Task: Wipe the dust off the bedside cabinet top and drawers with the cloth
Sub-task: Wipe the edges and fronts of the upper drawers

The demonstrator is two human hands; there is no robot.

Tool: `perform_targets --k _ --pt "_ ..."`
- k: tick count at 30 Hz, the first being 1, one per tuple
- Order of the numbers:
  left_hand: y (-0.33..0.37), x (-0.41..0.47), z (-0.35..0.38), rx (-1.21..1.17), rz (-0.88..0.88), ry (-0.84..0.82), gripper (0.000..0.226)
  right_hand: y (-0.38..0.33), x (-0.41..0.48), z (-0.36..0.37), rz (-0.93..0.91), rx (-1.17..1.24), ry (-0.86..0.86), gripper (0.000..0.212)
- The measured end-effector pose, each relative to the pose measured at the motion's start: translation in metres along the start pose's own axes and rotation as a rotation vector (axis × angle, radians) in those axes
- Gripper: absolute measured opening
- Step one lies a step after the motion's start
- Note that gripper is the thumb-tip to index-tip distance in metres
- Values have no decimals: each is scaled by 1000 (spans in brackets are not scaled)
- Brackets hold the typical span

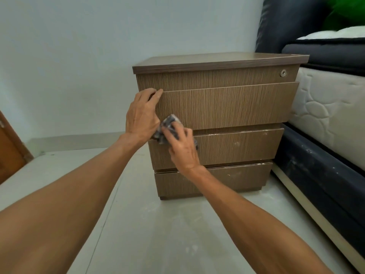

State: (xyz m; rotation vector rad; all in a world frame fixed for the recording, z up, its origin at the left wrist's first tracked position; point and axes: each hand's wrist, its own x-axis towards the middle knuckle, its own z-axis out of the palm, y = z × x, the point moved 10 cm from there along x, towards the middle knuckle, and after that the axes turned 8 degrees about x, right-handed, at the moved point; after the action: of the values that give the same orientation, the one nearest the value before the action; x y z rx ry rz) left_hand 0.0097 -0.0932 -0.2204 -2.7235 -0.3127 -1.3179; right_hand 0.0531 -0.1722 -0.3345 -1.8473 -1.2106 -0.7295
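Observation:
A brown wood-grain bedside cabinet (227, 80) with three drawers stands on the floor beside a bed. Its top drawer (237, 105) sticks out a little. My left hand (143, 113) grips the left edge of that drawer front, fingers curled over its upper corner. My right hand (182, 149) presses a crumpled grey cloth (167, 125) against the lower left corner of the top drawer, just above the middle drawer (237, 147). The middle drawer and the bottom drawer (237, 178) carry pale specks and smears.
A bed with a quilted white mattress (325, 115) and a dark base (316, 175) stands right of the cabinet, nearly touching it. A pale wall is behind. A brown wooden door edge (9, 151) is at the far left. The light floor (158, 234) shows dusty smudges.

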Motion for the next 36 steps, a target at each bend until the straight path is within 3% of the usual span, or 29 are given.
perform_targets --k 3,6,9,11,17,30,36 --pt "-2 -9 -4 -40 -5 22 60 -29 -13 33 -168 -32 -228 63" --pt "-14 -35 -8 -14 -125 58 52 -41 -38 43 -219 -27 -322 61" --pt "-41 -72 13 -36 -338 -37 38 -42 -60 25 -250 -11 -310 60" --pt "-50 -93 37 -56 -388 -153 36 -35 -68 9 -242 -16 -291 60" --pt "-54 -113 77 -124 -448 -364 52 -8 -72 -21 -169 -68 -264 63" --pt "-60 -111 74 -271 -521 -316 30 -38 -19 -32 -169 6 -102 56" --pt "-64 -118 62 -383 -590 -275 25 -62 5 4 -232 -28 -188 56"
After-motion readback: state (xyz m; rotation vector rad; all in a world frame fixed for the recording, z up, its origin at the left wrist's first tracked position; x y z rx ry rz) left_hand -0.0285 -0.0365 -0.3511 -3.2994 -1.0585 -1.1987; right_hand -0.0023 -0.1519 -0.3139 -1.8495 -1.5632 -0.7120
